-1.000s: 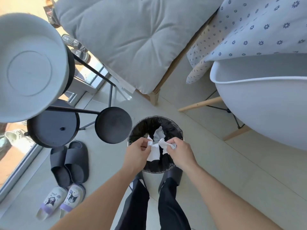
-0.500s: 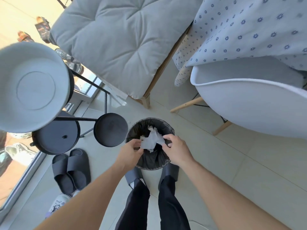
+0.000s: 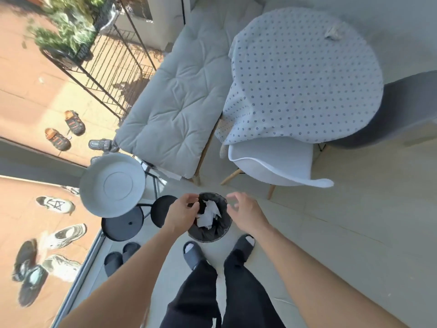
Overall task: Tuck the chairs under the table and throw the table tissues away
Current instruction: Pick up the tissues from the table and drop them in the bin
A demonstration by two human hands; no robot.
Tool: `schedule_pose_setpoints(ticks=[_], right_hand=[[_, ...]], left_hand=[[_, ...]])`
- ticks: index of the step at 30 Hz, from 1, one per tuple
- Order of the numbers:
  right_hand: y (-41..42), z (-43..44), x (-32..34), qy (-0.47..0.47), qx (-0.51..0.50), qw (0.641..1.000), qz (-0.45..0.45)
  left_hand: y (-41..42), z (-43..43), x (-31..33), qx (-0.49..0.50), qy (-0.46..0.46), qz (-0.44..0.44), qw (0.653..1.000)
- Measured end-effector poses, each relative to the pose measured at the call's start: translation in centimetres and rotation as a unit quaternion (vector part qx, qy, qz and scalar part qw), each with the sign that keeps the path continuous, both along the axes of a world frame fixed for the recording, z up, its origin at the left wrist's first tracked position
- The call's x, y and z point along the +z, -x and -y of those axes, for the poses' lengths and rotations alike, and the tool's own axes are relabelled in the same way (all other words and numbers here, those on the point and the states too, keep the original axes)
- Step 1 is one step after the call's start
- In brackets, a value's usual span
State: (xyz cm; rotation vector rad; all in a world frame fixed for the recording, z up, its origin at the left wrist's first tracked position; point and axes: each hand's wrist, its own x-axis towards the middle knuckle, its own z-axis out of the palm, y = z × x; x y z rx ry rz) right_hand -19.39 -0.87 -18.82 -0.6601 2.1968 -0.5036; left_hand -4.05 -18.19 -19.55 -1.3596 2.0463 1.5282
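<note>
A: Starting at nine o'clock from the bin, a pale round tray table (image 3: 112,185) with dark stools under it, parked clear of the walkway. And the left hand (image 3: 182,210) hangs right over the near-left rim of the bin (image 3: 221,233). What do you make of that?

B: Fingers curled loosely, nothing pinched that I can see. It reads as a hand with nothing left to carry, palm turned down toward the liner.

A: In the bin itself, white tissues (image 3: 209,215) crumpled against the black liner. That is where the task wants them.

B: Then the right hand (image 3: 246,213), at about three o'clock of the bin, just outside the rim. Fingers spread and slack, empty. Both forearms reach forward from the body, elbows low, wrists bent downward.

A: Up at one o'clock, the white chair (image 3: 274,165) sits partway under the dotted tablecloth (image 3: 305,76), seat tucked beneath the overhang. The grey chair (image 3: 402,112) at two o'clock looks similar.

B: One catch: something small and crumpled (image 3: 333,33) lies on the far edge of the cloth. Too blurred to call, but it may be another tissue to fetch.
</note>
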Motion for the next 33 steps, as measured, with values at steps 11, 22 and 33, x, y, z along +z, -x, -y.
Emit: schedule_pose_setpoints(ticks=[11, 22, 33], right_hand=[[1.8, -6.1, 16.8, 0.051, -0.108, 0.990, -0.069], [9.7, -12.7, 20.7, 0.070, -0.201, 0.973, -0.088], [22.5, -18.6, 21.7, 0.103, -0.215, 0.968, -0.083]], left_hand=[[2.6, -1.0, 15.0, -0.115, 0.050, -0.057, 0.990], [10.8, -1.3, 19.3, -0.125, 0.078, -0.083, 0.986], [20.2, -5.2, 20.5, -0.068, 0.098, -0.096, 0.988]])
